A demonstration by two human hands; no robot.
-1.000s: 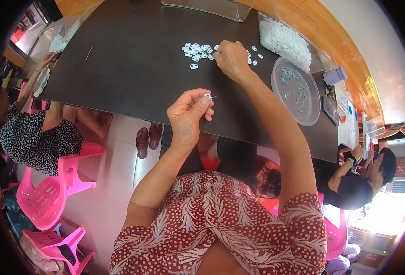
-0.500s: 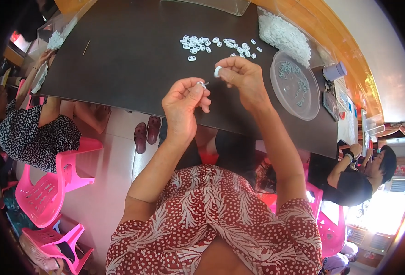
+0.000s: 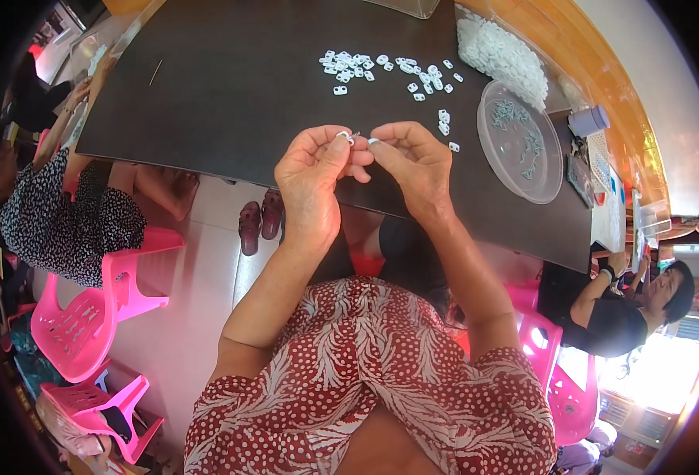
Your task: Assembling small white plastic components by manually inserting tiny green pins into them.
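Over the table's front edge, my left hand (image 3: 315,170) is closed, pinching a small white plastic piece (image 3: 344,136) between thumb and fingertips. A thin grey pin-like part (image 3: 355,134) sticks out of that piece toward the right. Close beside it, my right hand (image 3: 416,162) is closed on another small white plastic piece (image 3: 374,141), mostly covered by the thumb and finger. The two hands are nearly touching at the fingertips. Beyond them lies a loose group of small white pieces with holes (image 3: 348,66), with more single pieces (image 3: 444,123) just past my right hand.
A round clear tray (image 3: 485,150) of grey-green screw-like parts lies on the dark table (image 3: 231,87) at right. Behind it is a heap of white pieces (image 3: 503,59). A thin stick (image 3: 155,73) lies at far left. Other people sit at both sides, near pink chairs (image 3: 72,324).
My right hand has come in toward my left, so the two white pieces are now close together. The view has shifted slightly, and more loose pieces show beside my right hand.
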